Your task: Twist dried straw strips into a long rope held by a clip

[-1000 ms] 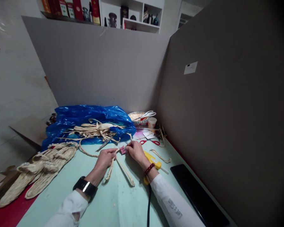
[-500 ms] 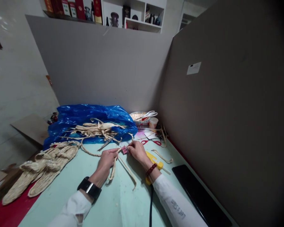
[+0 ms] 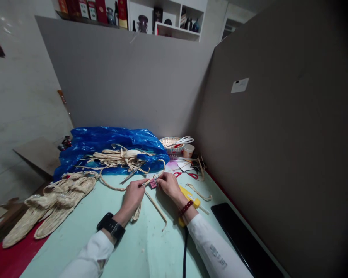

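Note:
My left hand (image 3: 134, 195) is closed on pale straw strips (image 3: 150, 200) that trail toward me over the light green table top (image 3: 150, 247). My right hand (image 3: 168, 184) pinches a small pink clip (image 3: 153, 183) that sits where the strips meet, between the two hands. A black watch is on my left wrist and a dark red bead bracelet on my right. Under my right forearm lies a yellow glue gun (image 3: 188, 197) with a black cord running toward me.
A blue plastic bag (image 3: 110, 144) with loose straw (image 3: 118, 158) lies behind the hands. Woven straw sandals (image 3: 50, 206) rest at the left. Red scissors (image 3: 185, 174), a small basket (image 3: 171, 144) with white scissors, a cup (image 3: 188, 150) and a black tablet (image 3: 243, 243) sit to the right. Grey partitions wall off the back and right.
My left hand has shifted slightly up and right, closer to the clip, and the trailing strips have swung toward me. My right hand has stayed on the clip.

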A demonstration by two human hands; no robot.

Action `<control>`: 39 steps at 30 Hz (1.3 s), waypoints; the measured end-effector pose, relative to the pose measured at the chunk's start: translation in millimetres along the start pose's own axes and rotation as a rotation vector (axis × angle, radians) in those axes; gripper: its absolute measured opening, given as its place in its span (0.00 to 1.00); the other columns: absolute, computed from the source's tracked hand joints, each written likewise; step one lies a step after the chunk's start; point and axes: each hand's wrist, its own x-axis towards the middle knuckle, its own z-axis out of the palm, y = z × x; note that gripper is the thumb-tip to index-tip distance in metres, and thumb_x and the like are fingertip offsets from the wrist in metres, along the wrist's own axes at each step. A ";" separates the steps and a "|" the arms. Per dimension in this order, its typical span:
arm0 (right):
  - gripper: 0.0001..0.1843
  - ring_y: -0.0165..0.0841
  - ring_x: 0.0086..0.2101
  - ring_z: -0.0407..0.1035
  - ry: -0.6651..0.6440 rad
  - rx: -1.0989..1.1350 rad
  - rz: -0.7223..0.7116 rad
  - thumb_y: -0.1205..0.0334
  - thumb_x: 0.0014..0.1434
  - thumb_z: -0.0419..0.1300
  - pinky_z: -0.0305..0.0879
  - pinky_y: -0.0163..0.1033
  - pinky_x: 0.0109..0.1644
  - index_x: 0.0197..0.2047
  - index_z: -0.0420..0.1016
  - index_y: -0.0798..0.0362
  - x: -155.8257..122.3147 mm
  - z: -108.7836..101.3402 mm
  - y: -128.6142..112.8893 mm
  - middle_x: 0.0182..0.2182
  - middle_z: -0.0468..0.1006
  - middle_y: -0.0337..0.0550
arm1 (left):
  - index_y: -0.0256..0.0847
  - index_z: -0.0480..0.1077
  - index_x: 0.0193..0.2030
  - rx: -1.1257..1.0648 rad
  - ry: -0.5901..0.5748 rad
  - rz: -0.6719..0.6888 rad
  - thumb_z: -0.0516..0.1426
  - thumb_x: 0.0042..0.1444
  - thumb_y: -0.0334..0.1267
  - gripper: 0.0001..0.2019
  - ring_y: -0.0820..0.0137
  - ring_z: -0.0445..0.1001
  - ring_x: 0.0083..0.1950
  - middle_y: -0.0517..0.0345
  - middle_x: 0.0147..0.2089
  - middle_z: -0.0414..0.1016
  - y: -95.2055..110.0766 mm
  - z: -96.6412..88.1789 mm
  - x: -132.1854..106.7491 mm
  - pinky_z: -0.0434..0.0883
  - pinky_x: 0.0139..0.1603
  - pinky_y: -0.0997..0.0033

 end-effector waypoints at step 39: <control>0.07 0.31 0.28 0.69 0.012 -0.027 0.010 0.70 0.51 0.57 0.57 0.30 0.32 0.27 0.77 0.58 -0.8 -0.3 -1.6 0.23 0.78 0.43 | 0.45 0.73 0.52 0.576 -0.010 0.170 0.45 0.55 0.26 0.24 0.60 0.74 0.44 0.48 0.43 0.76 22.5 4.6 -18.7 0.64 0.39 0.67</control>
